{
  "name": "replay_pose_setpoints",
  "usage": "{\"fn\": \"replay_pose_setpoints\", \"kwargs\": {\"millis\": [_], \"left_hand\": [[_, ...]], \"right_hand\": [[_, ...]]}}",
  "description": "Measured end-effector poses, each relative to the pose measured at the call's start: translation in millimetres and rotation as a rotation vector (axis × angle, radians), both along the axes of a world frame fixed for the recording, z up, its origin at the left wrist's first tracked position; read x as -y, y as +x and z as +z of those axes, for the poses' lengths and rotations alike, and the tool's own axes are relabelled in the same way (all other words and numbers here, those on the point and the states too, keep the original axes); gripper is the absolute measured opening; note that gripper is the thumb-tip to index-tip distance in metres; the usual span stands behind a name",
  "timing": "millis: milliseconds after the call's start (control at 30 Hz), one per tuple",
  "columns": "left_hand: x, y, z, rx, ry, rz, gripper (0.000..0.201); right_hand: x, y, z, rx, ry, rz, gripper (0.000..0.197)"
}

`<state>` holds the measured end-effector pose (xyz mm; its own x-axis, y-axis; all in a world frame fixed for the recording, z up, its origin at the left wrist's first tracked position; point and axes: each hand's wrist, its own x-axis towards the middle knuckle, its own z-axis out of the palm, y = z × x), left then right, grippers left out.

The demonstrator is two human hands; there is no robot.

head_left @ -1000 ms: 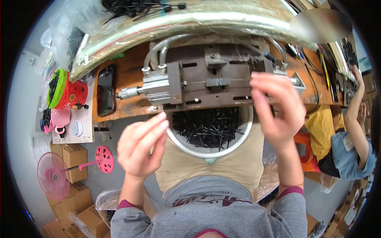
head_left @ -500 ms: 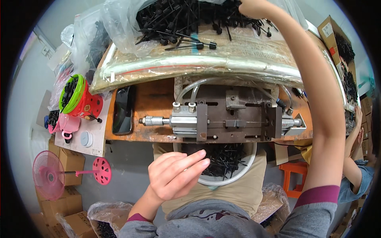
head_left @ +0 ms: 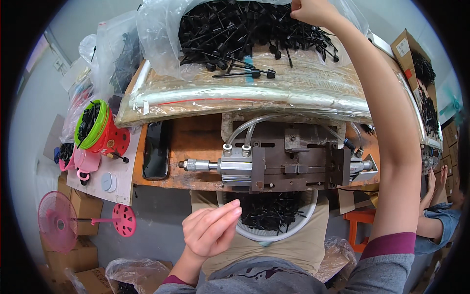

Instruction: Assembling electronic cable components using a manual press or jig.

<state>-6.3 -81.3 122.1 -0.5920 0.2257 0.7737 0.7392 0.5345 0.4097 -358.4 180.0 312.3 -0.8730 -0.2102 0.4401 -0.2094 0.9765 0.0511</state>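
Observation:
My right hand (head_left: pixel 314 12) reaches over the far heap of black plastic pieces (head_left: pixel 230 32), thin stems with thick round heads. Its fingers are bent down at the heap's edge; whatever they pinch is hidden. My left hand (head_left: pixel 209 230) hovers over my lap, just left of a white basket (head_left: pixel 274 237) holding more black pieces. Its fingertips are drawn together, and I cannot make out anything between them. Between the heap and my lap sits a metal clamping fixture (head_left: pixel 306 170) with a silver air cylinder (head_left: pixel 235 171) at its left side.
Clear air hoses (head_left: pixel 240 128) arch behind the fixture. A phone (head_left: pixel 155 152) lies on the orange bench (head_left: pixel 196 130). Left stand a red-and-green bucket (head_left: pixel 104 128), a pink cup (head_left: pixel 87 161) and a pink fan (head_left: pixel 58 220). An orange stool (head_left: pixel 353 230) and another person's hands (head_left: pixel 433 183) are at right.
The view has tilted, so the bench sits lower in the picture. My right hand has gone farther over the heap. My left hand has shifted slightly left of the fixture, fingertips closer together.

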Motion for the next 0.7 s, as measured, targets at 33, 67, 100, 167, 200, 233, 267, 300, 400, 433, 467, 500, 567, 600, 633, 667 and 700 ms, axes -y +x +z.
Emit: {"fn": "replay_pose_setpoints", "kwargs": {"millis": [33,67,100,167,200,233,267,300,400,433,467,500,567,600,633,667,700], "left_hand": [[3.1,2.1,-2.7,0.016,-0.002,0.015,0.034],[3.1,2.8,-5.5,0.031,-0.002,0.02,0.034],[-0.3,1.6,-7.0,0.036,0.007,-0.006,0.034],[0.7,4.6,-11.1,0.067,0.002,0.005,0.034],[0.2,5.5,-12.3,0.064,-0.001,0.0,0.034],[-1.1,6.0,-13.5,0.06,-0.002,-0.006,0.034],[-1.4,7.4,-13.5,0.059,-0.007,-0.008,0.034],[-1.0,8.7,-13.6,0.07,-0.009,-0.003,0.034],[-3.0,9.8,-15.2,0.098,-0.003,-0.003,0.032],[-4.1,8.2,-16.2,0.106,-0.001,-0.006,0.031],[-6.9,7.4,-16.8,0.111,-0.003,-0.017,0.03],[-9.6,6.7,-18.4,0.106,0.005,-0.055,0.032],[-14.9,5.9,-21.4,0.093,0.011,-0.117,0.038],[-18.6,6.3,-21.7,0.09,0.023,-0.148,0.041],[-22.2,7.1,-21.1,0.089,0.03,-0.163,0.041],[-24.3,8.9,-20.6,0.088,0.035,-0.171,0.041],[-27.2,8.8,-20.6,0.084,0.043,-0.192,0.041]], "right_hand": [[-3.2,3.5,-5.1,0.019,-0.043,0.025,0.026],[-9.5,7.0,-14.2,-0.02,-0.015,-0.049,0.023],[-50.2,-18.3,-21.5,0.009,0.114,-0.037,0.029],[-59.0,-18.6,-41.0,-0.08,0.071,-0.103,0.037],[-60.1,-17.4,-46.0,-0.091,-0.009,-0.072,0.037],[-62.1,-15.7,-50.0,-0.102,-0.087,-0.041,0.037],[-60.0,-11.2,-53.9,-0.111,-0.169,-0.007,0.037],[-46.2,2.2,-57.6,-0.07,-0.261,0.114,0.038],[3.5,55.2,-71.0,-0.009,-0.379,0.466,0.039],[22.9,69.4,-74.1,-0.028,-0.323,0.581,0.038],[36.7,80.4,-76.5,-0.112,-0.307,0.63,0.039],[48.5,86.7,-76.5,-0.2,-0.289,0.672,0.039],[72.0,78.0,-80.0,-0.255,-0.213,0.465,0.065],[85.9,72.1,-83.1,-0.308,-0.201,0.371,0.074],[98.9,67.0,-83.5,-0.36,-0.19,0.275,0.082],[113.6,63.4,-77.8,-0.196,-0.17,0.189,0.1],[125.3,63.3,-77.0,-0.094,-0.198,0.118,0.103]]}}
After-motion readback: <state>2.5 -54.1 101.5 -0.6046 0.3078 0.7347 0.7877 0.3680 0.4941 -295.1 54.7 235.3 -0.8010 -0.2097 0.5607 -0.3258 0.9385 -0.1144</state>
